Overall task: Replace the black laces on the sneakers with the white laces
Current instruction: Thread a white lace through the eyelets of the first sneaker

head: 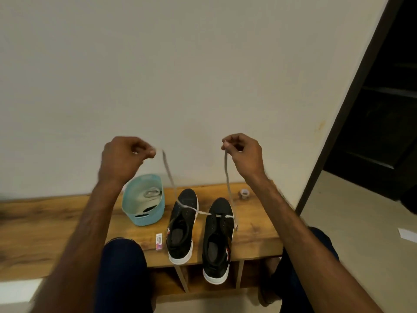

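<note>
While pinching one end of the white lace in each raised fist, levelling the two strands above the bench.

Grip, left hand: fingers curled, lace tip nipped between thumb and forefinger. Grip, right hand: much the same, fingers folded in round the other tip. Both held high, well apart, at roughly matching height.

Lace position: down from both hands to the sneaker on the right, through what looks like the lowest eyelet pair near the toe, with a short white bar across. Left strand slanting over the sneaker on the left on its way up. Upper eyelets on the right shoe bare. No black lace made out there; hard to tell on the left shoe.

Step, as judged: first row in, ends being evened before lacing upward. Early going, with one row on one shoe and the other not yet started.

Next move, as judged: lower both hands, cross the strands, feed each tip through the next eyelet on the opposite side. Calls for a pinch close to the tip and equal lengths throughout. Shoe unheld, so liable to shift under a hard pull.

Also on bench: teal basket just left of the shoes, holding a coiled white lace and something dark, possibly the removed black laces; small white packet; roll of tape near the wall.
</note>
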Demonstrator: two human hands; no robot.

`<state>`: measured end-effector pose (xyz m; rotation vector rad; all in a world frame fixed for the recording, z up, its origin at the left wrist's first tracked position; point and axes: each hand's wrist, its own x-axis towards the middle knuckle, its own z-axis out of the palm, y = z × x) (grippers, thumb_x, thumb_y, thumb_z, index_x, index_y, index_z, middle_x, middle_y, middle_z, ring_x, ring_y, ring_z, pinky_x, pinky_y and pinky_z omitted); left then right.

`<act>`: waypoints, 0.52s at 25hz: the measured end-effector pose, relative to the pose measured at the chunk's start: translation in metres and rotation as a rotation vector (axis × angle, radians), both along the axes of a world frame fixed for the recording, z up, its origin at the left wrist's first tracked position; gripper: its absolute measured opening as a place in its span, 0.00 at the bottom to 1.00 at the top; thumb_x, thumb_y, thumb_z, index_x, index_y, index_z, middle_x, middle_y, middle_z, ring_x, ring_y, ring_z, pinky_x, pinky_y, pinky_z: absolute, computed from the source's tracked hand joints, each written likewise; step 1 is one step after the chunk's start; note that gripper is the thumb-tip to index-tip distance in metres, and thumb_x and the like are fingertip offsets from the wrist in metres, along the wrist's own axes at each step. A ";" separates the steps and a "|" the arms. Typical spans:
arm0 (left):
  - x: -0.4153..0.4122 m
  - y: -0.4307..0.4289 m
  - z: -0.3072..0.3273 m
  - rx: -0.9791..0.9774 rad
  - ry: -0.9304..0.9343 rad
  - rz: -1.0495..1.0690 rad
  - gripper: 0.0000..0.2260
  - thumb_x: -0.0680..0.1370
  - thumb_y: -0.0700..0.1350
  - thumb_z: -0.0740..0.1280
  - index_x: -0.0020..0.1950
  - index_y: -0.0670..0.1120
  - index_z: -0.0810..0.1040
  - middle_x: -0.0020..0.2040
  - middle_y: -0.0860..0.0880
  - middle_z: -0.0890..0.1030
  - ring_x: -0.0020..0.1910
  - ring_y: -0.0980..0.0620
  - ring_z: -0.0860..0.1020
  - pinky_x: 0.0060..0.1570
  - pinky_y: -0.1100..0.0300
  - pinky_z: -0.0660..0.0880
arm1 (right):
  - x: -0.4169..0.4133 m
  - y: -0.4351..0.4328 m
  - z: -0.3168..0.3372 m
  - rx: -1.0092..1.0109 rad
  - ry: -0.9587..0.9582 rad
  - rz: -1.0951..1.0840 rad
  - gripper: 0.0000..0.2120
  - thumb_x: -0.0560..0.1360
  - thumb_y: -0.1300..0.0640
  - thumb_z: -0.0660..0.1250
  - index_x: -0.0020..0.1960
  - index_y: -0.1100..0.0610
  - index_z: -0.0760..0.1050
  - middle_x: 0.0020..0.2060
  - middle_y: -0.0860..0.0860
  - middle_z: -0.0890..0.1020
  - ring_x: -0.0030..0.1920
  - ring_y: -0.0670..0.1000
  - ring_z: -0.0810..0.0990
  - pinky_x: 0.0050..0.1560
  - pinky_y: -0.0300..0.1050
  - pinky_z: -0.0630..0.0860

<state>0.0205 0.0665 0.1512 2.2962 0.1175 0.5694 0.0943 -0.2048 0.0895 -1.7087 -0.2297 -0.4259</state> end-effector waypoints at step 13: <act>0.034 -0.084 0.068 -0.568 -0.050 -0.415 0.06 0.78 0.46 0.70 0.50 0.46 0.85 0.49 0.49 0.86 0.49 0.48 0.83 0.60 0.44 0.78 | -0.001 0.032 0.125 0.011 -0.158 0.045 0.03 0.74 0.64 0.72 0.47 0.58 0.83 0.40 0.49 0.86 0.44 0.45 0.85 0.52 0.41 0.81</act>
